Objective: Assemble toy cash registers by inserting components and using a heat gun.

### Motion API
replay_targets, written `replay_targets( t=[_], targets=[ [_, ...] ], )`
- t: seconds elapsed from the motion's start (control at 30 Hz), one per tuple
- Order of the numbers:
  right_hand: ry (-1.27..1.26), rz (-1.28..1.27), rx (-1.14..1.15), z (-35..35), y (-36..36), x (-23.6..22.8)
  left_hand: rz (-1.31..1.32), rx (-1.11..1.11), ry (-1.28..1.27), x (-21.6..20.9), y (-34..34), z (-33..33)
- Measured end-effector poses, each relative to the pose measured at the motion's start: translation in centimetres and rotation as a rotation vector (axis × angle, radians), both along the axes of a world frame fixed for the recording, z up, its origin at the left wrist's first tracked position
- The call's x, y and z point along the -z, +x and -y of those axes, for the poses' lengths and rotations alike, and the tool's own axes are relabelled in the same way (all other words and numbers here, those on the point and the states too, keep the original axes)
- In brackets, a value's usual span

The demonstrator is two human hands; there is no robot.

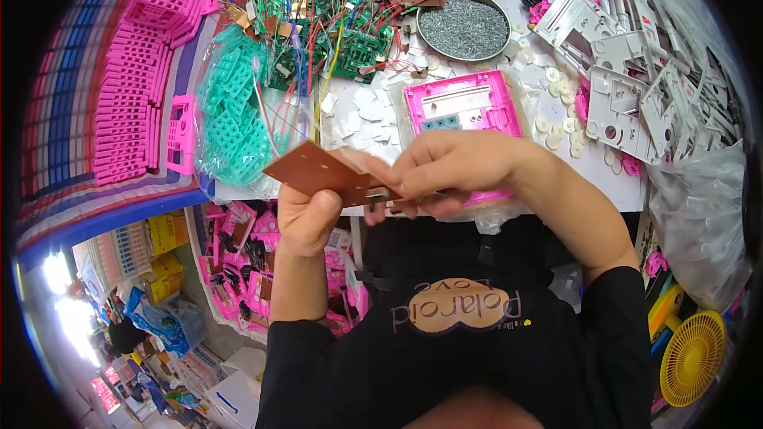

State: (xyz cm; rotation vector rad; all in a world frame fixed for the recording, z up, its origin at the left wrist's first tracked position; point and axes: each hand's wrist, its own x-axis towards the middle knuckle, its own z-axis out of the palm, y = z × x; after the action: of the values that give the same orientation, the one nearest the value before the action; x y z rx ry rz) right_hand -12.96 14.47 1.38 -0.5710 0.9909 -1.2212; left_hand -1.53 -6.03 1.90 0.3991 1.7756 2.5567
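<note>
A brown circuit board [314, 171] is held up in front of my chest, over the table's near edge. My left hand [306, 218] grips it from the left and below, the thumb lying along its edge. At the board's right end the fingers of my right hand [453, 167] are closed on it, beside a small metal part [377, 193]. Thin wires [266, 115] rise from behind the board. Just beyond my right hand lies a pink plastic case [501, 95] with a silver plate and a blue-grey button strip [440, 123], its near part covered by that hand.
Green circuit boards with tangled wires [350, 52] pile up at the back left, beside a bag of teal plastic parts [230, 111]. A round tin of screws [465, 28] stands at the back. White plastic panels [620, 103] heap at right; pink frames [131, 111] stack at left.
</note>
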Motion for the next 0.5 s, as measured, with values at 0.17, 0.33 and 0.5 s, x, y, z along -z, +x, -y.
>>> replay_targets(
  t=[0.17,0.33,0.5],
  targets=[
    [0.126,0.299,0.059,-1.1,2.5,0.1,0.024,-0.049,0.083,0.5,0.3,0.7],
    [0.046,0.011,0.083,-6.1,3.2,-2.8,0.095,-0.178,-0.108,-0.3,1.0,2.8],
    [0.249,-0.293,-0.184,-14.0,3.0,-5.7,0.395,0.009,0.026,-2.5,2.4,0.9]
  ],
)
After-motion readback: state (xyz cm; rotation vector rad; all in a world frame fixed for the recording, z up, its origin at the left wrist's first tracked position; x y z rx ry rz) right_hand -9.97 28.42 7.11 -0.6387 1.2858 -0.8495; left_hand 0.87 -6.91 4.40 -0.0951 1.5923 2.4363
